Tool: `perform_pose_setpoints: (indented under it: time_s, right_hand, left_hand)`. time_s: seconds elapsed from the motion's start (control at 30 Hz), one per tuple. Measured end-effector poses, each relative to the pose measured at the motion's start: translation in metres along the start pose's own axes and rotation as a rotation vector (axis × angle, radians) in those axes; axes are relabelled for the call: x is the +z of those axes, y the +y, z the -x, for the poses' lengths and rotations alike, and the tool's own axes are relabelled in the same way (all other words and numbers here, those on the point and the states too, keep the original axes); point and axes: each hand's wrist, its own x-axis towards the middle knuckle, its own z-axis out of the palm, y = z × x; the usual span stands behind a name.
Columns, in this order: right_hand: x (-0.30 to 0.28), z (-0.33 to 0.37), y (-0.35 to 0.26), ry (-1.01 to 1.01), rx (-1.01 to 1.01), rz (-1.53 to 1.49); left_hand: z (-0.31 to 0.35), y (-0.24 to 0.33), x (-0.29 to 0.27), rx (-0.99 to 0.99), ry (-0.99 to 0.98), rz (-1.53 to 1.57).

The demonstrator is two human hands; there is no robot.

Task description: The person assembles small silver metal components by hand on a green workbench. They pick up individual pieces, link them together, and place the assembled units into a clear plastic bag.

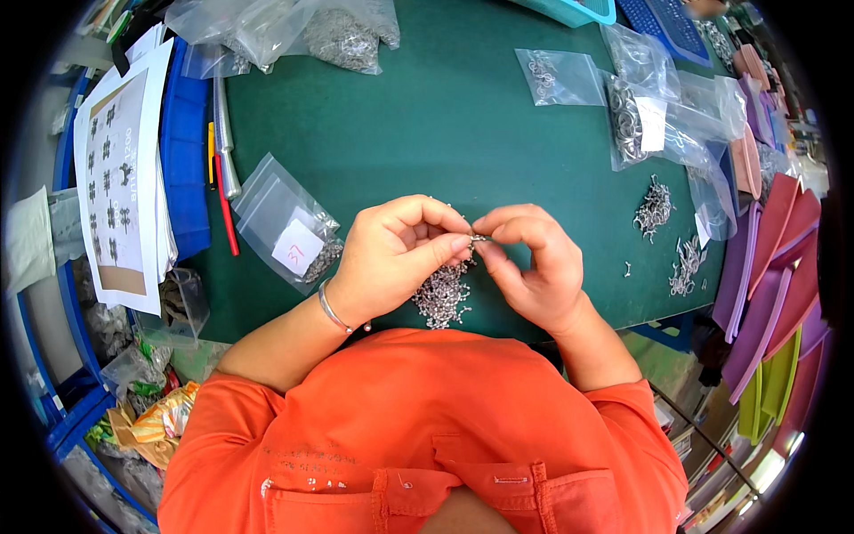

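My left hand (398, 250) and my right hand (536, 260) meet over the near edge of the green table (400, 133). Between their fingertips is a tiny silvery metal piece (478, 238), pinched from both sides; its exact kind is too small to make out. Directly below the hands lies a pile of small silvery metal parts (441, 298), partly covered by my fingers. A clear zip bag (286, 222) with a white label and more small metal parts rests just left of my left hand.
Two small heaps of metal parts (654, 209) (686, 267) lie on the right. Clear bags of metal rings (625, 120) stand behind them. Pens (224, 205) and a blue bin (185, 160) with printed sheets (124, 178) line the left. Coloured plastic bins (765, 276) edge the right.
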Motion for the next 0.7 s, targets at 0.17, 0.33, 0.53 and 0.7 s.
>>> perform_pose_setpoints:
  time_s: [0.17, 0.33, 0.53, 0.7]
  right_hand:
    - [-0.001, 0.006, 0.003, 0.025, 0.136, -0.120]
    - [0.003, 0.009, 0.003, 0.071, 0.133, -0.188]
    - [0.008, 0.009, 0.000, 0.085, 0.126, -0.236]
    - [0.005, -0.002, 0.008, -0.207, -0.006, 0.117]
  left_hand:
    - [0.001, -0.006, 0.000, 0.188, 0.069, -0.171]
    - [0.001, -0.007, 0.002, 0.487, 0.121, -0.514]
    - [-0.003, -0.001, -0.002, 0.906, 0.085, -0.840]
    - [0.001, -0.005, -0.014, 0.727, 0.013, -1.000]
